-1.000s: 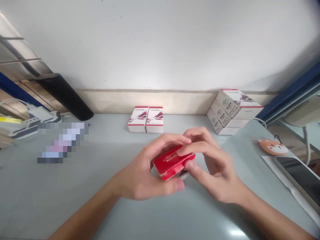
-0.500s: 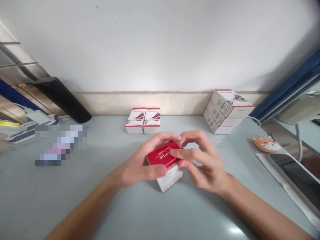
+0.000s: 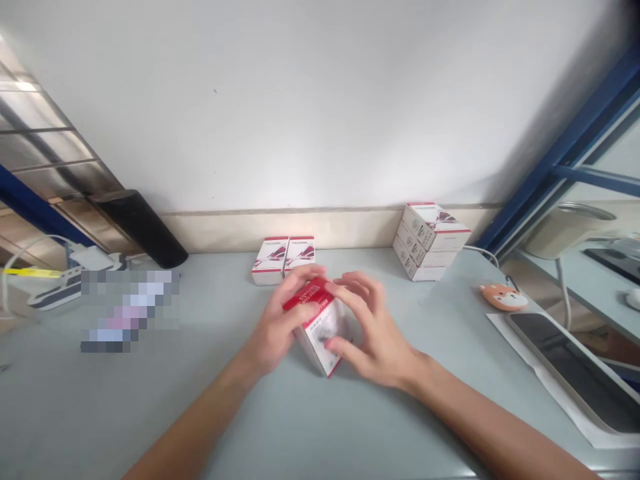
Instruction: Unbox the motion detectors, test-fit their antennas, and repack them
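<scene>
A small white carton with a red top [image 3: 320, 327] stands on the grey table [image 3: 150, 413] in front of me. My left hand [image 3: 277, 327] wraps its fingers over the red top and left side. My right hand [image 3: 367, 337] is at the carton's right side, thumb against the white face and fingers curled over the top, slightly blurred by motion.
Two matching cartons [image 3: 283, 259] lie side by side at the back wall, and a stack of them [image 3: 427, 241] stands at the back right. An orange fox-shaped trinket [image 3: 503, 297] and a tablet [image 3: 575, 363] on white paper lie at the right. A power strip [image 3: 65, 283] and a black tube [image 3: 143, 227] are at the left.
The carton has gone from being held above the table to standing on it, farther from me. Both hands moved forward with it, and the view has tilted up.
</scene>
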### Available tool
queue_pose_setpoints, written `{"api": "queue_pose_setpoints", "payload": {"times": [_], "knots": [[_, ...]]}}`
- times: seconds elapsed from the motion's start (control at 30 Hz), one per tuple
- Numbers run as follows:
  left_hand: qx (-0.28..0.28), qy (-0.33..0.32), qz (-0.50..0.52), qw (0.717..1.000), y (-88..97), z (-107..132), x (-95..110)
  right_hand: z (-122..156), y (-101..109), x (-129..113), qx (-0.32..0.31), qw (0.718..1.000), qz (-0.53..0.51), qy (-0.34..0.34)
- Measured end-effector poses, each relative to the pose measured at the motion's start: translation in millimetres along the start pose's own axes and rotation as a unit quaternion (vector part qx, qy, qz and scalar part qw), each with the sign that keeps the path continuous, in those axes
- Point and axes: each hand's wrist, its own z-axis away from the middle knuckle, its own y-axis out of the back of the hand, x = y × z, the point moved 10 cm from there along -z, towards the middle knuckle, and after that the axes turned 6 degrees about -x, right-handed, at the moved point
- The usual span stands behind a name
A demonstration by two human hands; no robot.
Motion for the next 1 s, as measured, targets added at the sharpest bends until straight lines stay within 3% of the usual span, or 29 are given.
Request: {"api": "queue_pose_setpoints", "payload": {"times": [0.1,0.2,0.27,0.33,0.4,0.5,0.6,0.7,0.83,0.9,1.0], "knots": [[0.095,-0.029,-0.088,0.991,14.3,4,11,0,-17,1,-0.062,0.998,-0.021,-0.027],[0.039,-0.042,-0.163,0.985,6.9,4,14,-2,-18,10,-0.065,0.995,-0.044,-0.057],[-0.018,-0.052,-0.218,0.974,1.6,3,10,-3,-13,26,-0.056,0.992,-0.067,-0.089],[-0.035,-0.054,-0.297,0.953,3.3,1,-2,-3,-6,47,-0.041,0.989,-0.072,-0.126],[-0.003,-0.061,-0.34,0.938,11.3,-1,-14,-2,-1,66,-0.039,0.986,-0.055,-0.155],[0.034,-0.083,-0.31,0.947,16.8,-5,-32,0,-2,81,-0.065,0.982,-0.027,-0.173],[0.099,-0.124,-0.303,0.94,27.1,-5,-26,1,-4,81,-0.075,0.982,-0.011,-0.171],[0.17,-0.143,-0.306,0.926,49.9,-4,4,-1,0,77,-0.064,0.984,0.011,-0.167],[0.242,-0.104,-0.306,0.915,101.5,-12,52,-4,22,78,-0.006,0.984,0.049,-0.169],[0.258,-0.044,-0.315,0.912,130.7,-23,63,-5,39,81,0.037,0.982,0.066,-0.172],[0.256,0.096,-0.411,0.87,165.8,-41,57,-3,65,87,0.101,0.976,0.083,-0.176]]}}
